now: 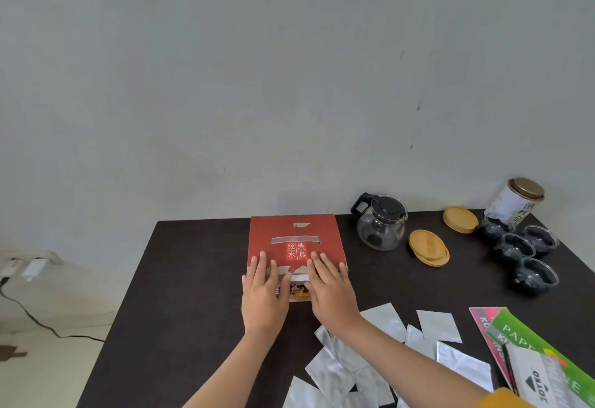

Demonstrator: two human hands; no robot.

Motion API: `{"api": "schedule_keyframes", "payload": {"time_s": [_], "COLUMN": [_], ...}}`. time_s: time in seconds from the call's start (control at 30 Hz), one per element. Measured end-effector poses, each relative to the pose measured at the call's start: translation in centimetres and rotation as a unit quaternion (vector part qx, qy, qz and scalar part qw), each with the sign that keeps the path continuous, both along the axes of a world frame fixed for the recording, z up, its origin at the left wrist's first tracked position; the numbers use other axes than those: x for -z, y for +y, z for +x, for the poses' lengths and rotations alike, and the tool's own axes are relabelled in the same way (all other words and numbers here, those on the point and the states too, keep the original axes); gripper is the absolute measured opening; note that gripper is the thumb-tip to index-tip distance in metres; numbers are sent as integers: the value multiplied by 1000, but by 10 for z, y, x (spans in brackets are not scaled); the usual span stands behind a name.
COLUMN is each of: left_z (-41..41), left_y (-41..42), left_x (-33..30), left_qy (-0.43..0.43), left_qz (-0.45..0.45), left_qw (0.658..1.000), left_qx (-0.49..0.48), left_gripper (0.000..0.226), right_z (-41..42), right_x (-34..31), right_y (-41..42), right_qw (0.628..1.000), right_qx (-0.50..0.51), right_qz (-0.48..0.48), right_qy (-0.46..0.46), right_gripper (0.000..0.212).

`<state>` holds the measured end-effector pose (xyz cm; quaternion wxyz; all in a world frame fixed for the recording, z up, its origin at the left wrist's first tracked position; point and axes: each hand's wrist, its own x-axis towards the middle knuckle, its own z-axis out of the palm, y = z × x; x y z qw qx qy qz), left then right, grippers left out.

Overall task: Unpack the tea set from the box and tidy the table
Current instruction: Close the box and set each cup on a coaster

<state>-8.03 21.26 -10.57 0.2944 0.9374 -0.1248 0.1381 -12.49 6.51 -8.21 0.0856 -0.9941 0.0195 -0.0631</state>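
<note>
A red cardboard box (293,233) with white characters stands on the dark table (193,279), near its far edge. My left hand (264,291) lies flat on the box's near left flap, fingers straight. My right hand (328,288) presses flat on the near right flap beside it. Between the hands a gap shows printed packaging inside. A glass teapot (381,222) with a black lid and handle stands to the right of the box. Several small glass cups (523,253) sit at the far right.
Two round bamboo lids (429,248) lie between the teapot and cups. A tea tin (515,203) stands at the back right. Silver foil sachets (370,359) are scattered on the near table. Coloured paper packs (541,353) lie at the right edge. A wall socket with charger (32,267) is left.
</note>
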Motion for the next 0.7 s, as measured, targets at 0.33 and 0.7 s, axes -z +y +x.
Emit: {"api": "schedule_keyframes", "payload": {"time_s": [0.33,0.7], "left_z": [6,13], "left_y": [1,14], "left_x": [-17,-10], "left_qy": [15,40], "left_qz": [22,58], "left_qw": [1000,997], "left_qx": [-4,34], "left_gripper": [54,60], "right_z": [12,18], "right_x": [1,-2], "right_y": [0,-16], "right_qw": [995,978], "right_qx": [24,116], "right_qz": [35,170], "right_qy": [-89,-7], "right_gripper": [44,104]}}
